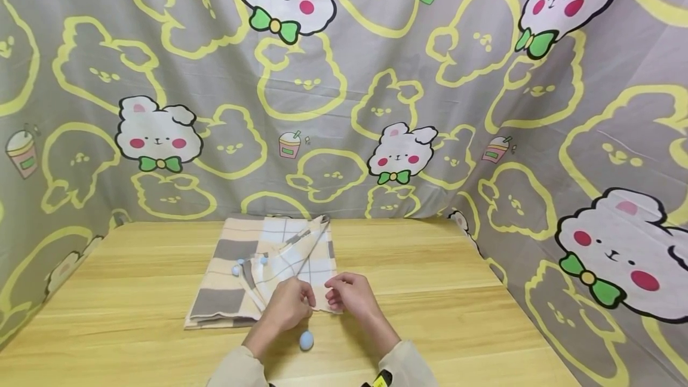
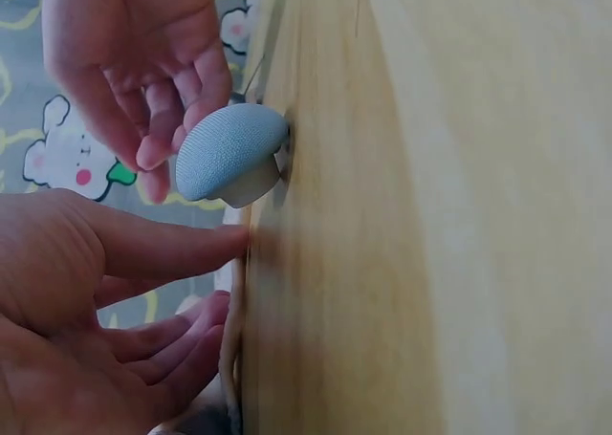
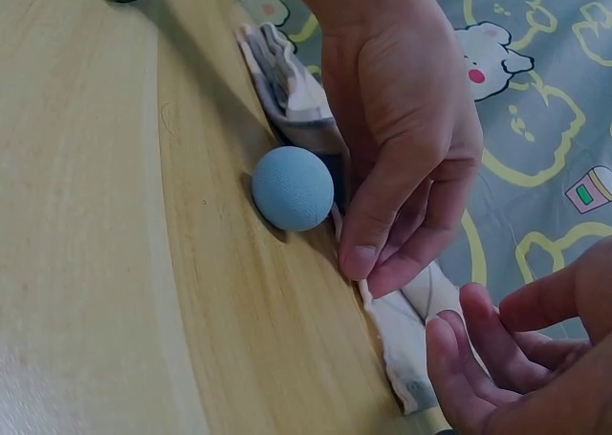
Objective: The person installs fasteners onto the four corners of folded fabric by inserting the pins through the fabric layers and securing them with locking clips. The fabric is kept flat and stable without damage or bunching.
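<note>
A folded plaid cloth [image 1: 231,279] in beige, grey and white lies on the table, one flap folded over it. My left hand [image 1: 290,303] is at its front edge, fingertips touching the cloth; in the left wrist view the thumb [image 2: 172,253] stands apart from the loosely bent fingers. To its right, my right hand [image 1: 352,297] hovers by the front right corner, fingers loosely bent and holding nothing. A light blue mushroom-shaped clip [image 2: 232,153] lies on the wood in front of the cloth, its rounded head [image 3: 293,188] close to my left hand, untouched.
Several more light blue round-headed pieces [image 1: 235,270] sit on the cloth at the left of the folded flap. The wooden table [image 1: 419,291] extends to both sides. A grey curtain [image 1: 344,106] with cartoon animals hangs along its back and sides.
</note>
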### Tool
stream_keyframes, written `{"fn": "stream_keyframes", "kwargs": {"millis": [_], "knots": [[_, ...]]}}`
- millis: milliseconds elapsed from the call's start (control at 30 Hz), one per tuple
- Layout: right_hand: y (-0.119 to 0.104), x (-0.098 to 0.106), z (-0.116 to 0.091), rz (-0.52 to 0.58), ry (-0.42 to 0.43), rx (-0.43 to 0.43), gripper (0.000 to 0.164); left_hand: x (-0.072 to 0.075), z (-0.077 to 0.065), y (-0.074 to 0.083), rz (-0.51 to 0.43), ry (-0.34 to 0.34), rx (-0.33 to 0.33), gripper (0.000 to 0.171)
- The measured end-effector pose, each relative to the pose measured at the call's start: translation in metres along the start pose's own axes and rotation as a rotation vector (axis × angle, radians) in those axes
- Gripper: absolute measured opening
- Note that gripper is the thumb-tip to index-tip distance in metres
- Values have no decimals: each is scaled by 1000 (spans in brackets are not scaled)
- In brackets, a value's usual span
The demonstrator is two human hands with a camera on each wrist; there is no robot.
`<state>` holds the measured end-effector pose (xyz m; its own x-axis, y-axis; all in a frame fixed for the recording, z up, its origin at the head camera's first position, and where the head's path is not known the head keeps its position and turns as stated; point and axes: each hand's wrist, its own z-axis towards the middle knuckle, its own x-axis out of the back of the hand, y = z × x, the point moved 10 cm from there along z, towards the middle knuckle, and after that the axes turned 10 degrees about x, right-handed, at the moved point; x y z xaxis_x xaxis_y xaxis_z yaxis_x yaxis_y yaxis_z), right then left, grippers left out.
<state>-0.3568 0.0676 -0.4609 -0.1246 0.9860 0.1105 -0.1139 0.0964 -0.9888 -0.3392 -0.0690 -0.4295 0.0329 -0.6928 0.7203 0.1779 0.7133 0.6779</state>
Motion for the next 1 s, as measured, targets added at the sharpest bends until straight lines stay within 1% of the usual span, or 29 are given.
{"fn": "stream_keyframes", "kwargs": {"millis": [133, 333, 600, 700, 867, 1000], "knots": [[1, -1, 1, -12, 2, 4, 24, 1, 0, -1, -2, 5, 0, 24], [2, -2, 0, -12, -1, -4, 24, -1, -1, -1, 12, 23, -20, 24], [0, -3, -1, -17, -6, 6, 25, -1, -6, 1, 79, 41, -32, 24], [0, -3, -1, -8, -8, 2, 24, 0, -6, 2, 75, 30, -31, 23], [-1, -2, -1, -1, -9, 5, 23, -1, -5, 0, 27, -13, -10, 24], [-1, -2, -1, 4, -13, 9, 22, -2, -5, 1, 36, -15, -10, 24]]}}
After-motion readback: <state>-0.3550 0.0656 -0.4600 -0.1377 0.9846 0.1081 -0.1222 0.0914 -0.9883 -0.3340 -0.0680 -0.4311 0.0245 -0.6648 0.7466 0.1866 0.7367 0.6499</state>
